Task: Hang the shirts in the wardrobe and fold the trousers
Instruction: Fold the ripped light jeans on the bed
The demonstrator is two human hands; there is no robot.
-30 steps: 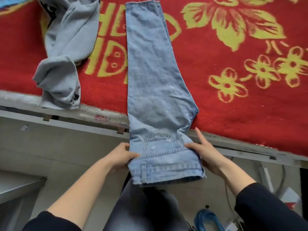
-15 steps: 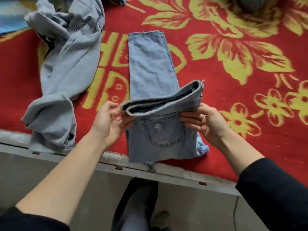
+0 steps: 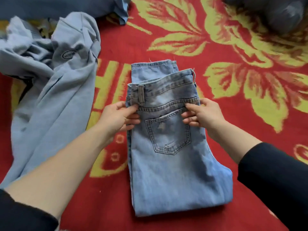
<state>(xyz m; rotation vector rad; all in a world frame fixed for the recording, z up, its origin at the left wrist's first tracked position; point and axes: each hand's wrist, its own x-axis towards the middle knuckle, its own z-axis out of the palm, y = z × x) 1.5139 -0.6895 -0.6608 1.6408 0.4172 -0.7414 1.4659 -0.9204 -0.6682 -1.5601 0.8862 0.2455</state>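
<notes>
Gripping the folded jeans [image 3: 175, 172] at both side edges, the person holds them flat on a red blanket [image 3: 108, 205] patterned with large yellow flowers and letters. The left hand [image 3: 116, 117] clasps the left edge just below the waistband, thumb on top of the denim and fingers curled in against the seam, near a belt loop [image 3: 141, 94]. The right hand [image 3: 203, 115] grips the right edge at the same height, its bent fingers lying on the fabric at the upper corner of the back pocket [image 3: 168, 135].

The jeans are light blue and doubled over, the waistband end lying on top and the hems of the legs showing just beyond it, at the far end. The pocket faces up and is worn pale in spots. The fold lies at the near end, towards the person.

To the left, apart from the jeans, a pale grey-blue shirt [image 3: 55, 97] lies crumpled on the blanket, an oval logo [image 3: 68, 55] visible on it. A dark blue cloth [image 3: 58, 5] lies beyond it at the top edge. A dark grey shape [image 3: 280, 12] at the top right is too blurred to identify. Both forearms are bare, with black sleeves [image 3: 275, 172] pushed up.
</notes>
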